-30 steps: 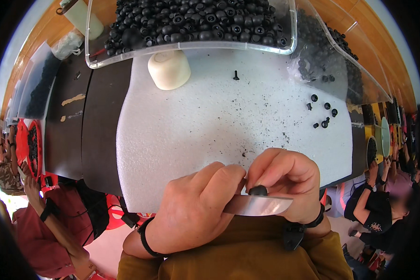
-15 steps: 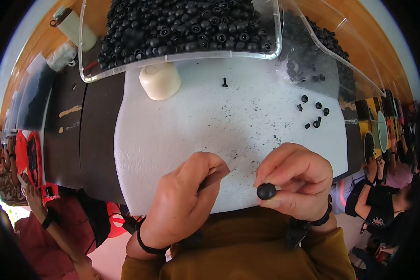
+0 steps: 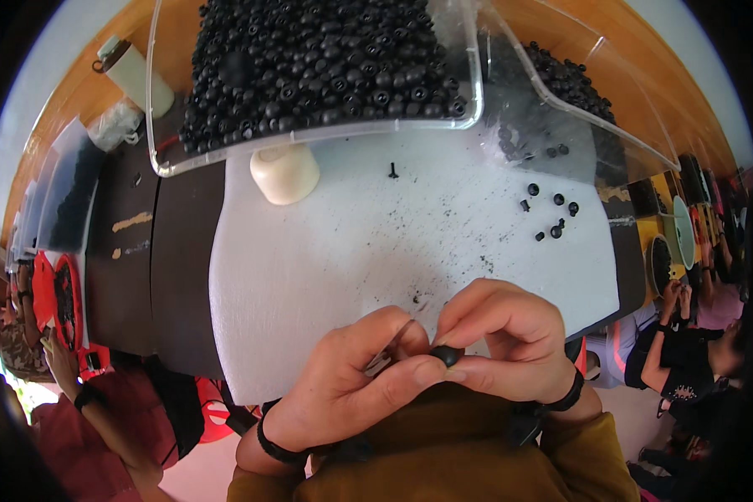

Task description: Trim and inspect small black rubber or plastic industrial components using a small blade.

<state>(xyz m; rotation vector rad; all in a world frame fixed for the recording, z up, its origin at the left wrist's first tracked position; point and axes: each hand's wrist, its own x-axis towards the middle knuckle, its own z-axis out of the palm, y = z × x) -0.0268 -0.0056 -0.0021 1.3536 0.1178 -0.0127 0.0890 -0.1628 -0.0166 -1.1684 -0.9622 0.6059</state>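
Close to my body, over the near edge of the white foam sheet [image 3: 268, 276], my two hands meet. Between thumb and fingertips, my right hand [image 3: 514, 343] pinches a small round black cap [image 3: 448, 356]. My left hand [image 3: 351, 364] is closed, its thumb tip pressed against the cap. Something thin and greyish shows between its thumb and curled fingers, too hidden to name. A small black stemmed piece [image 3: 393, 171] stands alone on the sheet. Several more black pieces [image 3: 558, 200] lie loose at the right, and dark crumbs dot the middle.
A clear plastic bin [image 3: 309, 130] heaped with black caps stands at the far side, with another clear bin [image 3: 598, 125] to its right. A cream cup [image 3: 284, 180] sits upside down before the first. A bottle [image 3: 134, 75] is far left. Other people work at both sides.
My hands have come together: the right carried the black cap leftward, and the left thumb now touches it. The view has shifted slightly, so the bins and sheet appear lower.
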